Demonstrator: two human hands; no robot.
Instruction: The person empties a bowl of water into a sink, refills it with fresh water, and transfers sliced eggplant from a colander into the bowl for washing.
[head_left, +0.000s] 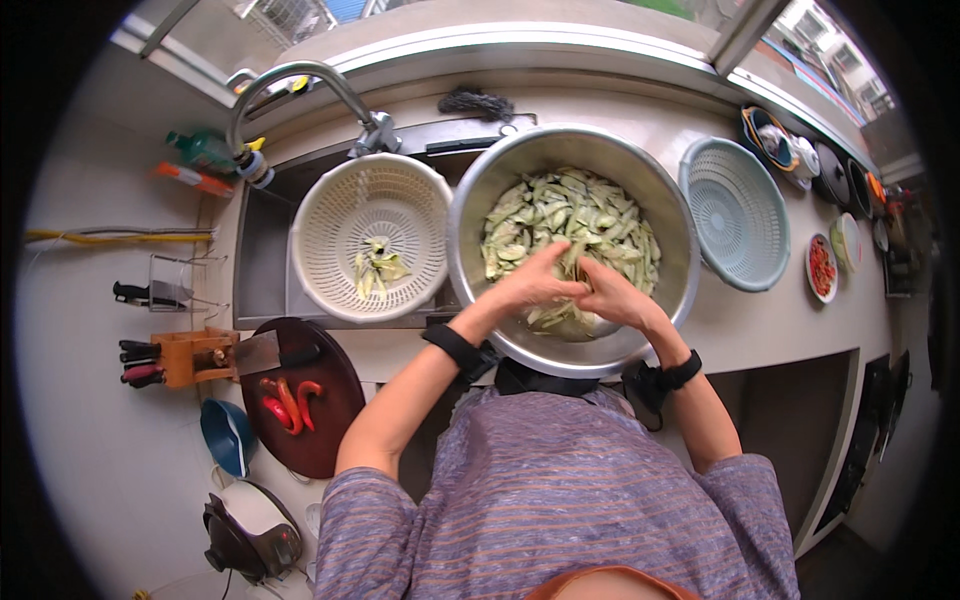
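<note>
A large stainless steel basin (679, 300) stands before me with a heap of pale green vegetable pieces (574, 214) inside. My left hand (541, 281) and my right hand (616, 294) come together over the near half of the heap, their fingertips meeting. Whether a small piece is pinched between the fingers is too unclear to see. To the left, a white plastic colander (330, 202) sits over the sink, with a few pale green scraps at its bottom. A thin stream from the faucet (375, 131) seems to fall into it.
Right of the basin are a light blue colander (776, 240) and a small dish of chopped red peppers (822, 270). At left, a cleaver (256, 352) and several red peppers (291, 405) lie on a round dark cutting board (330, 442), beside a wooden knife block (176, 360).
</note>
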